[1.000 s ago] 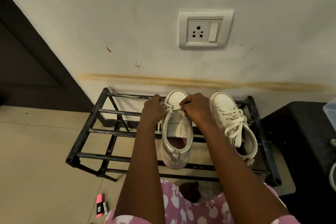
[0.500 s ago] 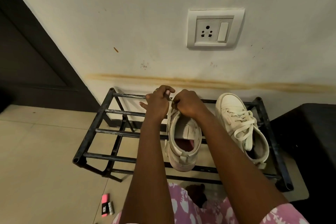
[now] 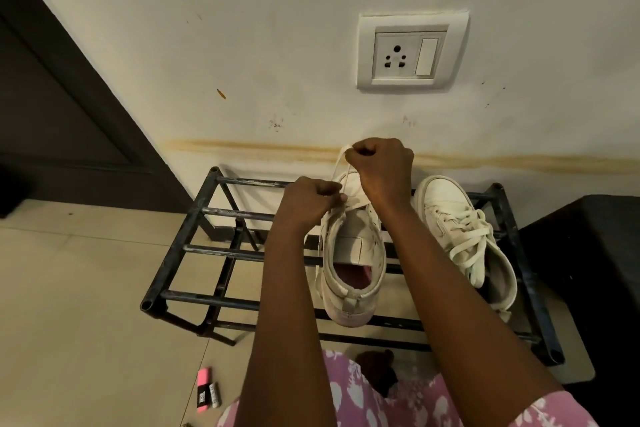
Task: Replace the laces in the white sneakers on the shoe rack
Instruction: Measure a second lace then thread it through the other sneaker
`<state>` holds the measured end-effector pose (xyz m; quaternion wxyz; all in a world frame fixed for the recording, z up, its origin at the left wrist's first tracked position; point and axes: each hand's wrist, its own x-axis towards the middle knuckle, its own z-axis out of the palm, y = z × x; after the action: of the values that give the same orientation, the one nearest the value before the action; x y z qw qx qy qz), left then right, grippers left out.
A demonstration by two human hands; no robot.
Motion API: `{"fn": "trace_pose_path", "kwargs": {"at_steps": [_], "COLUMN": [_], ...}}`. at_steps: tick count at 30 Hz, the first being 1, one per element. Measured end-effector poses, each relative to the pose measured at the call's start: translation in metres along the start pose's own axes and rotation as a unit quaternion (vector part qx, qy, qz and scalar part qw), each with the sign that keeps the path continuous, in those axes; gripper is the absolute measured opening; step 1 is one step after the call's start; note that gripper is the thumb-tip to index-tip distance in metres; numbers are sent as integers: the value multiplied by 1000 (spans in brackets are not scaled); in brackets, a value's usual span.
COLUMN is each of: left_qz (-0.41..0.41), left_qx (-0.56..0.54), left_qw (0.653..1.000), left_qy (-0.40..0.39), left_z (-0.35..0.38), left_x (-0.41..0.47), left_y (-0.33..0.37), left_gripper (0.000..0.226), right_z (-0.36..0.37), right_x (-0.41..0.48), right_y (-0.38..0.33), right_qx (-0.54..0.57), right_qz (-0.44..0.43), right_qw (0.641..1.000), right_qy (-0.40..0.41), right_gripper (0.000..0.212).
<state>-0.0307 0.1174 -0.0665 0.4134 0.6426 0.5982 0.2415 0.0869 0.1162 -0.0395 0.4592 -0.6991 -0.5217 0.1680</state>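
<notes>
- The white sneaker (image 3: 349, 263) being worked on sits mid-rack on the black metal shoe rack (image 3: 194, 218). Its long axis runs near to far, with the toe at the wall and the heel over the nearest bar.
- It looks off-white and scuffed, with a wide-open collar, a pinkish insole and the tongue bare.
- The right hand (image 3: 381, 166) is a closed fist above the toe, pinching a cream lace (image 3: 337, 166) that slants down to the shoe.
- The left hand (image 3: 308, 198) has curled fingers pinching the same lace at the shoe's left eyelet edge.
- A second sneaker (image 3: 460, 236), fully laced, lies to the right, toe also towards the wall.
- A wall socket (image 3: 412, 52) sits above.
</notes>
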Motion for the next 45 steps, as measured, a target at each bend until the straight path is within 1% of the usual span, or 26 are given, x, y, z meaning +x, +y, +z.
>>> {"fn": "trace_pose_path", "kwargs": {"at_steps": [3, 6, 9, 12, 16, 19, 21, 22, 23, 24, 26, 27, 29, 31, 32, 34, 37, 39, 42, 45], "left_qz": [38, 95, 121, 94, 17, -49, -104, -127, -140, -142, -119, -97, -32, 47, 82, 129, 163, 191, 195, 162], "left_qx": [-24, -6, 30, 38, -48, -125, -170, -189, -194, -172, -85, -52, -49, -51, -50, -57, -27, 31, 76, 55], "left_qw": [998, 991, 981, 979, 981, 969, 954, 947, 944, 950, 974, 982, 991, 992, 990, 986, 981, 971, 956, 952], "left_qy": [51, 99, 149, 174, 188, 207, 223, 227, 228, 219, 175, 153, 116, 109, 104, 90, 101, 139, 207, 256], "left_z": [4, 12, 17, 15, 12, 12, 13, 13, 14, 14, 13, 11, 9, 10, 12, 20, 31, 36, 33, 24], "left_x": [4, 5, 7, 10, 12, 12, 13, 13, 15, 16, 15, 13, 9, 4, 3, 2, 6, 9, 12, 10], "left_y": [6, 15, 16, 9, 1, -4, -12, -15, -20, -23, -22, -19, -6, 10, 17, 27, 33, 32, 26, 27], "left_gripper": [37, 28, 20, 18, 16, 14, 18, 21, 23, 22, 20, 25, 38, 40, 38, 33, 36, 28, 21, 22], "right_z": [-7, -9, -11, -21, -44, -59, -67, -70, -73, -74, -75, -74, -71, -66, -62, -55, -42, -34, -26, -26], "right_x": [-1, 0, 1, 10, 23, 28, 33, 35, 36, 36, 33, 32, 30, 29, 28, 24, 15, 9, 3, 4], "right_y": [-10, -14, -9, 3, 17, 27, 35, 39, 41, 41, 40, 39, 34, 26, 21, 10, -2, -7, -10, -9], "right_qx": [27, 59, 54, 45, 49, 100, 178, 228, 284, 343, 448, 489, 541, 567, 574, 566, 513, 491, 503, 511], "right_qz": [-22, -2, 12, 31, 77, 152, 212, 250, 288, 320, 357, 364, 372, 373, 369, 358, 325, 297, 278, 257], "right_qw": [998, 997, 994, 984, 965, 946, 920, 902, 879, 853, 799, 776, 741, 724, 723, 738, 794, 819, 818, 819], "right_qy": [48, 54, 97, 168, 244, 267, 276, 269, 252, 229, 181, 161, 141, 126, 112, 80, 38, 20, 12, 36], "right_gripper": [20, 22, 24, 25, 27, 28, 32, 33, 31, 27, 24, 24, 23, 22, 22, 21, 14, 11, 14, 15]}}
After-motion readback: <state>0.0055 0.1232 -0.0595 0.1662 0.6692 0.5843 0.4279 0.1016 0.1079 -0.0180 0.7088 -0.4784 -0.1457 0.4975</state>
